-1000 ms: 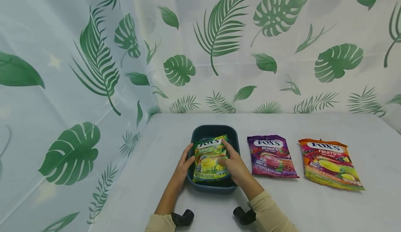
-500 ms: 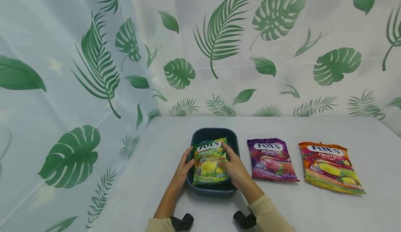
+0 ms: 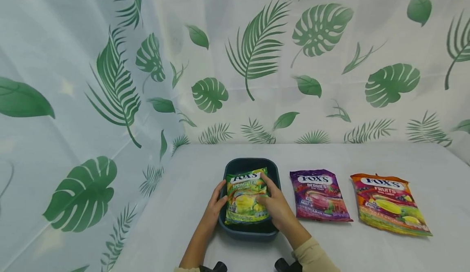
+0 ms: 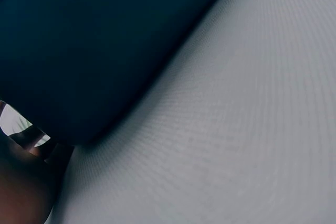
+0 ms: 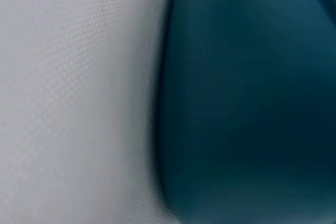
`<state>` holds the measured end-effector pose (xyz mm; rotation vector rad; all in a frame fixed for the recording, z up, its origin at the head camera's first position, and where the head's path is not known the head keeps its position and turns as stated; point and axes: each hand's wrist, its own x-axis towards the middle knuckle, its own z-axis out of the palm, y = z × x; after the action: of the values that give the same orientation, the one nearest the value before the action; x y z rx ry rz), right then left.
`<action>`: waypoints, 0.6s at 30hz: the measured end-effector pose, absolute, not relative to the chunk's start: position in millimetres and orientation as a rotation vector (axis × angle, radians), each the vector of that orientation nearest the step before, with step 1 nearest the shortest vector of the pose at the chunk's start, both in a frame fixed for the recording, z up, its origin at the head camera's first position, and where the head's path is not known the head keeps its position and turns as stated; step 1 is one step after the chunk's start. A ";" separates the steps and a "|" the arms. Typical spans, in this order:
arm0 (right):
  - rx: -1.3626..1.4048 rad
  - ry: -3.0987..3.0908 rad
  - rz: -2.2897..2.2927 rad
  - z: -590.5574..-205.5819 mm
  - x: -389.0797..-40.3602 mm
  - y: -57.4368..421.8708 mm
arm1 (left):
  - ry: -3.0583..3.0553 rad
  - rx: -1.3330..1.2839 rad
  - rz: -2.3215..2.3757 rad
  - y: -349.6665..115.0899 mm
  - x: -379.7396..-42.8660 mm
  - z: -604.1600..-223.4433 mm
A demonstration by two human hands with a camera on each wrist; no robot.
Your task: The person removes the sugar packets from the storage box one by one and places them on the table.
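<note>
A green and yellow candy bag, marked FOX'S Spring Tea, lies face up inside a dark blue plastic bin. My right hand holds the bag's right side, thumb and index finger on its front and the other fingers out of sight. At the left rim, my left hand reaches over with thumb and index finger at the bag's left edge; its other fingers are hidden. Both wrist views are filled mostly by the outer wall of the bin, with part of a hand dark at the left one's lower corner.
Right of the bin lies a purple Berries candy bag. Farther right is an orange Fruits candy bag. All stand on a white-covered table, backed by a leaf-print curtain.
The whole head view has shifted downward as the camera tilts up. Relative to the bin, the green candy bag and both hands have hardly moved.
</note>
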<state>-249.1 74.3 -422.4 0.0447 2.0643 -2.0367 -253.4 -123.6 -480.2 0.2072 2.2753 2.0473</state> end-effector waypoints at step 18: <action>0.053 2.066 -2.131 -423.3 -247.5 76.1 | 2.251 0.183 2.035 -124.1 -250.9 -477.6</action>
<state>-247.5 76.1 -423.3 0.0535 2.0663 -2.1310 -250.9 -124.1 -477.6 0.1832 2.2509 2.0346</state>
